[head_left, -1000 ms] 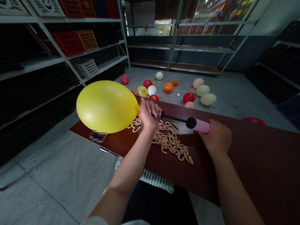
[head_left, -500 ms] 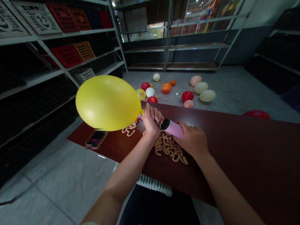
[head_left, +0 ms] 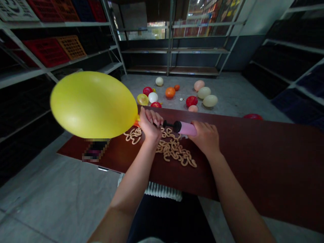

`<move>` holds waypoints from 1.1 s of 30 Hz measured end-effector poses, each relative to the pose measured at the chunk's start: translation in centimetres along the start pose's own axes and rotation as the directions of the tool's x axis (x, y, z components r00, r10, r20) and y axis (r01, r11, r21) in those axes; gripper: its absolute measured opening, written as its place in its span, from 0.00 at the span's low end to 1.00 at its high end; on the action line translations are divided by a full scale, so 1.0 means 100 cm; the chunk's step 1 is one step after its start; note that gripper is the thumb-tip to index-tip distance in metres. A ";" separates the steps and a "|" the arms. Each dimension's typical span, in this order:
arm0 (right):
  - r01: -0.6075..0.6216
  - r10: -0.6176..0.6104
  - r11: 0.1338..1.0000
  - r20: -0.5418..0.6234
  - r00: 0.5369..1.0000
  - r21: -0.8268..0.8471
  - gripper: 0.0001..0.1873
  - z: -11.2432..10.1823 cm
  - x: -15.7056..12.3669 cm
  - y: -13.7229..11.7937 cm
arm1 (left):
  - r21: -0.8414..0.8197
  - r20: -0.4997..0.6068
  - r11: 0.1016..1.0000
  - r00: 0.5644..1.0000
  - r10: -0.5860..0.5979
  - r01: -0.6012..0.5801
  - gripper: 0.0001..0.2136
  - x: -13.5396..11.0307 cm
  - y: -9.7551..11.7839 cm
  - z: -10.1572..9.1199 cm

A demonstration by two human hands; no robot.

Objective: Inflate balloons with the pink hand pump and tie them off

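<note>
A large yellow balloon swells out to the left of my left hand, which is closed round the balloon's neck and the front end of a hand pump. My right hand is closed on the pump's pink handle. A short length of black rod shows between the two hands. Both hands hover just above a dark red-brown table. Under them lies a heap of tan uninflated balloons.
A blurred dark object lies on the table's left end. Several inflated balloons in red, orange, white and cream lie on the concrete floor beyond. Metal shelving with crates runs along the left, more racks at the back and right.
The pink handle went in against my left hand, then drew back a little so that a short piece of rod shows. The balloon has grown larger and reaches further left.
</note>
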State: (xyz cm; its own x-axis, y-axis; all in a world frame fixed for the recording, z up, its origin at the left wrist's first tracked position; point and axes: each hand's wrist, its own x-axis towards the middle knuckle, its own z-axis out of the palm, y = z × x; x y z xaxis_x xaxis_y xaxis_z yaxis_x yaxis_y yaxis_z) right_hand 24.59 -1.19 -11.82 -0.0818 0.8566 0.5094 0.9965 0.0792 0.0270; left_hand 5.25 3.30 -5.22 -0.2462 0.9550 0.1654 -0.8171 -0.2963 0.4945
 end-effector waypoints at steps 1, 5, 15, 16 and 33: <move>-0.023 0.023 1.000 0.013 1.000 -0.005 0.19 0.001 0.000 0.004 | 0.007 -0.014 1.000 1.000 0.011 -0.011 0.28 0.001 0.003 0.000; -0.128 0.128 0.992 0.040 0.991 -0.012 0.19 0.002 -0.001 0.020 | 0.032 -0.080 0.998 0.995 0.051 -0.048 0.29 0.003 0.015 0.001; -0.199 0.195 0.980 0.089 0.977 0.031 0.17 -0.003 -0.002 0.014 | 0.074 -0.016 0.990 0.993 0.118 -0.117 0.27 0.003 0.020 0.000; -0.189 0.185 0.981 0.092 0.978 0.035 0.17 -0.004 -0.002 0.011 | 0.077 -0.010 0.991 0.994 0.113 -0.111 0.27 0.002 0.018 0.002; -0.006 -0.007 0.989 0.087 0.996 0.147 0.17 -0.009 -0.006 -0.014 | 0.160 -0.018 0.982 0.995 -0.094 0.096 0.29 -0.016 -0.027 0.006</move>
State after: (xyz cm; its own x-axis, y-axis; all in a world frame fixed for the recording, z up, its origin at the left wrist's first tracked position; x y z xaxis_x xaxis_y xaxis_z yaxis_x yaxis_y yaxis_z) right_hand 23.29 -2.22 -11.40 -0.0901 0.8971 0.4325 0.9835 0.1485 -0.1032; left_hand 8.22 2.53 -6.32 -0.1778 0.9787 0.1025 -0.7427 -0.2018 0.6385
